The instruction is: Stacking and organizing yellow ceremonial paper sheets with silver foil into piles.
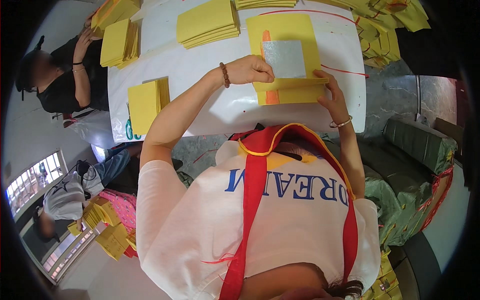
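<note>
A yellow paper sheet (287, 27) with an orange stripe lies on the white table in front of me. On it rests a silver-grey square (290, 59). The near part of the paper is folded up into a yellow flap (295, 91). My left hand (252, 70), with a beaded bracelet at the wrist, is closed in a fist at the square's lower left corner, by the fold; what its fingers hold is hidden. My right hand (334, 95), with a bangle on its wrist, grips the flap's right end between thumb and fingers.
Yellow paper stacks stand at the table's far side (207, 22), left (120, 42) and near left (149, 102). Red strings (345, 71) lie on the table (215, 107). A person (65, 75) works at the left end; another sits behind. Green wrapped bundles (415, 165) stand right.
</note>
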Demonstrator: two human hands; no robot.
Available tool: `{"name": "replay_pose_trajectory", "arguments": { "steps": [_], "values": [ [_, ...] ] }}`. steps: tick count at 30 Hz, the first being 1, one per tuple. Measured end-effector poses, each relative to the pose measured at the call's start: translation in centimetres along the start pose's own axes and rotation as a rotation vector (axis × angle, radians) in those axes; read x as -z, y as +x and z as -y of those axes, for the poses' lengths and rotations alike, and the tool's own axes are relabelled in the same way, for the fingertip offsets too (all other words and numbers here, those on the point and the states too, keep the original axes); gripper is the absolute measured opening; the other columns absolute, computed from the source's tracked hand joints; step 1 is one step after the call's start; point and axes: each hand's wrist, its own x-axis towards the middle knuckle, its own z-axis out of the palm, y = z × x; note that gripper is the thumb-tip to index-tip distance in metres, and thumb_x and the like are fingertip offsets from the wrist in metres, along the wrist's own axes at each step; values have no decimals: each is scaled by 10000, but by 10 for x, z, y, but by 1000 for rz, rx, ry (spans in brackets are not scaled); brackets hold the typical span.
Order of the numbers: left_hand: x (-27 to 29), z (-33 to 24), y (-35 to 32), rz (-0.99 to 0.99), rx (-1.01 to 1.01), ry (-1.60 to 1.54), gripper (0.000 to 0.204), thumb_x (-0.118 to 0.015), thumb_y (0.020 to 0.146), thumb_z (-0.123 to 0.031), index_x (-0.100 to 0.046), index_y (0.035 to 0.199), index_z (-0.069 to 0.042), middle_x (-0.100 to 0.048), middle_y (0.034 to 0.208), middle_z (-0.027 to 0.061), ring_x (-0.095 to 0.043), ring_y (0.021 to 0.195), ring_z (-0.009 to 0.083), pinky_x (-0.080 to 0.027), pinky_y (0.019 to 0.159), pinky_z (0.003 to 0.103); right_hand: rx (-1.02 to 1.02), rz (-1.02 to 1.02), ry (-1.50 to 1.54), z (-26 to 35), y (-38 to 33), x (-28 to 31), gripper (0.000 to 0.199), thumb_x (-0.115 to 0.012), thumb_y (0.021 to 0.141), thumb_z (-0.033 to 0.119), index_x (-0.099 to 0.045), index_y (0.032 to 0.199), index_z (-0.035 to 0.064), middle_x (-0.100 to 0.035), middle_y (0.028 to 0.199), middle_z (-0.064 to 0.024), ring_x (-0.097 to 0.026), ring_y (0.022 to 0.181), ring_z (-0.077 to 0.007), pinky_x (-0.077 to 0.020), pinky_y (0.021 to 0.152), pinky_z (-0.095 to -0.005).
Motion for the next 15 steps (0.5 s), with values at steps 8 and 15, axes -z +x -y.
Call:
{"name": "replay_pose_trajectory", "arguments": {
  "steps": [8,15],
  "values": [
    [-6,-20,-32,-173,-244,333,424,-678,755,-294,-587,1115,-88,-598,1052,76,-539,953,193,-412,804,332,59,-160,-77,-29,5,-10,220,-659,743,66,-620,960,69,-598,1051,-46,-518,1032,-197,-383,905,-307],
    [-30,-2,-37,-558,-342,1015,354,-547,742,-89,-579,1084,-171,-569,1088,25,-496,1022,198,-371,841,349,163,-153,-232,1,11,-3,327,-676,716,91,-606,1036,98,-588,1094,-60,-503,1092,-235,-352,936,-354]
  ]
}}
